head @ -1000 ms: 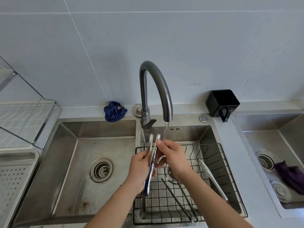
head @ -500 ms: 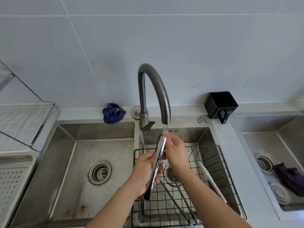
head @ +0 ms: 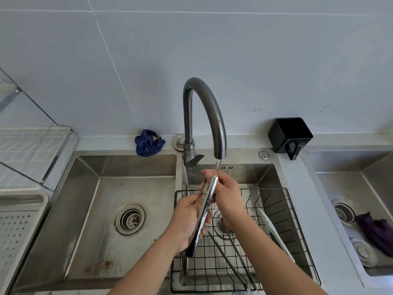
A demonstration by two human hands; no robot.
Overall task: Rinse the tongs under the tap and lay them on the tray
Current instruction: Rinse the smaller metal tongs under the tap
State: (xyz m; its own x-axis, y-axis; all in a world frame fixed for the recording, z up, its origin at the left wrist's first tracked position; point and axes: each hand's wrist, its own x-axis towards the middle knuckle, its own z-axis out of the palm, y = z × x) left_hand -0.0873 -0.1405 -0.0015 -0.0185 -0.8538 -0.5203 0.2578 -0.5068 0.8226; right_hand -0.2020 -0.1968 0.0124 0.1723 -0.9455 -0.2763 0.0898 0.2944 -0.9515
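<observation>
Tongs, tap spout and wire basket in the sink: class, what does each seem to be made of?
Tongs: probably polished stainless steel; bright mirror glints, scalloped edge.
Tap spout: metal, apparently with a dark gunmetal brushed finish; soft dull sheen.
Wire basket: thin wire, seemingly black-coated; matt and dark, no bare shine.

Glossy polished-metal tongs [head: 205, 211], a dark satin-metal tap [head: 209, 107], a scuffed, stained brushed-steel sink [head: 91, 209], and a black wire rack [head: 282, 211].

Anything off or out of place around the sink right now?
Mostly normal. Left basin has rust-coloured stains near its front edge. A crumpled blue cloth sits on the ledge behind it. The tongs are under the running tap as expected.
</observation>
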